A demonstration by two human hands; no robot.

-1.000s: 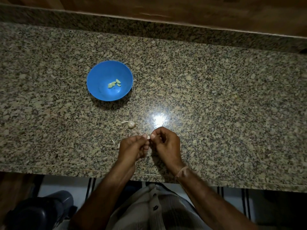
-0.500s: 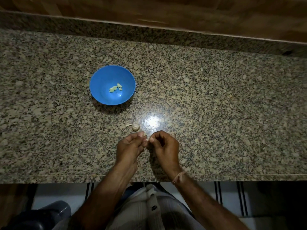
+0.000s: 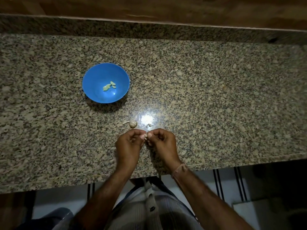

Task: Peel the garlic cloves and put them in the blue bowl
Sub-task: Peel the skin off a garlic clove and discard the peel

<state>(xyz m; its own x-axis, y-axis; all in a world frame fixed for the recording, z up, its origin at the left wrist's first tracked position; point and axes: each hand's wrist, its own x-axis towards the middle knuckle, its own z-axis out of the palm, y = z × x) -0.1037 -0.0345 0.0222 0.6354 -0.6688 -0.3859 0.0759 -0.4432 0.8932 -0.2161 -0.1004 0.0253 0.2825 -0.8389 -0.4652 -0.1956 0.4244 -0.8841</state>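
Note:
A blue bowl (image 3: 93, 90) stands on the granite counter (image 3: 216, 97) at the left, with a few peeled garlic cloves (image 3: 108, 86) in its bottom. Near the counter's front edge my left hand (image 3: 128, 146) and my right hand (image 3: 163, 144) meet fingertip to fingertip and pinch one small garlic cloves piece (image 3: 146, 135) between them. Most of that clove is hidden by my fingers. An unpeeled piece of garlic (image 3: 132, 124) with a short stem lies just beyond my left hand. A scrap of peel (image 3: 150, 125) lies beside it to the right.
A bright light reflection (image 3: 147, 119) shines on the counter just past my hands. A wooden wall (image 3: 149, 7) runs behind the raised granite back edge. The counter's front edge passes under my forearms, with striped floor below.
The view has shifted, so the bowl and garlic sit a little lower in frame. A scrap of peel now lies on the counter right of the unpeeled garlic. My hands keep pinching the clove.

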